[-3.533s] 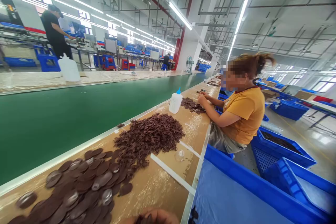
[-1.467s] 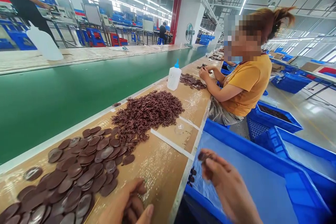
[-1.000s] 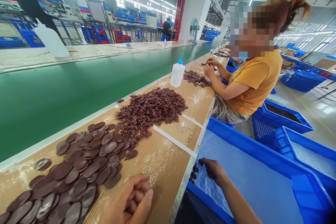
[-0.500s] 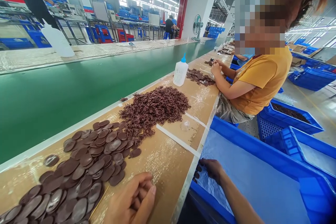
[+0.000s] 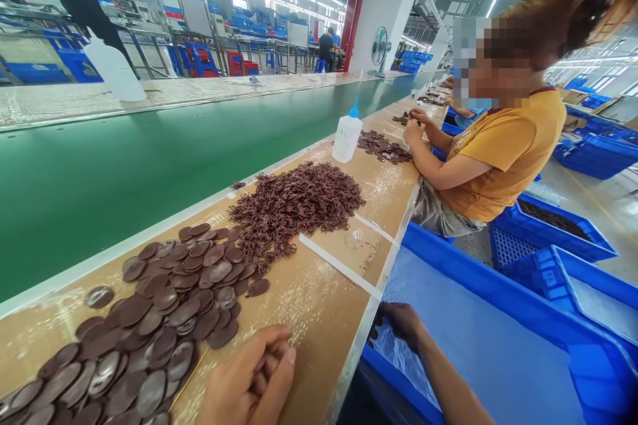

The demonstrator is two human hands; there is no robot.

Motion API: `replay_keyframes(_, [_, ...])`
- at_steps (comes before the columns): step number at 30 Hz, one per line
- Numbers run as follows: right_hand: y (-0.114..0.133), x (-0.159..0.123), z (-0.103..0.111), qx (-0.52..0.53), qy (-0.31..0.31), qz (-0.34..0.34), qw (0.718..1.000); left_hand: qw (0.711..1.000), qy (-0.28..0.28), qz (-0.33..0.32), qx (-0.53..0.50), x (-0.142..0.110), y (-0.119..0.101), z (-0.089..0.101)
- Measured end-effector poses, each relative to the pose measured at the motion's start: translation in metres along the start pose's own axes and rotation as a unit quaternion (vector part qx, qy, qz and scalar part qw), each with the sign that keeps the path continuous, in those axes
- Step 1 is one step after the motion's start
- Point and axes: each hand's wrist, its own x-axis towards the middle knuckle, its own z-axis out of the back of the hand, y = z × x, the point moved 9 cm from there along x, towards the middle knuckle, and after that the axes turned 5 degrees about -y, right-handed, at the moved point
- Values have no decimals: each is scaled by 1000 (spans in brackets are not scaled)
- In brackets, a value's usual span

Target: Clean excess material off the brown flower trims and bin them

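Head view: your right hand (image 5: pixel 403 320), grip unclear, seems placing pieces (image 5: pixel 375 328) in bin (image 5: pixel 498 293) beneath, needing gentle release; left hand (image 5: pixel 249 375) loosely open.

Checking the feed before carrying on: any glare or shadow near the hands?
Head view: white glare streaks the tan tabletop near the left hand, and some brown discs shine; head view again: the right hand at the blue bin looks dark, its grip hard to read.
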Motion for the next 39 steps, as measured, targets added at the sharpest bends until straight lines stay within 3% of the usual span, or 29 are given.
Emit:
replay_keyframes(24, [3,6,3,-66,-16,36,997,1000,16,-15,22,3,-11,0])
replay_keyframes(32, [3,-8,19,-138,-43,127,981,999,11,-31,35,5,-16,1])
replay_keyframes(39, [-4,-13,9,-121,-23,166,978,999,16,-10,27,4,-11,0])
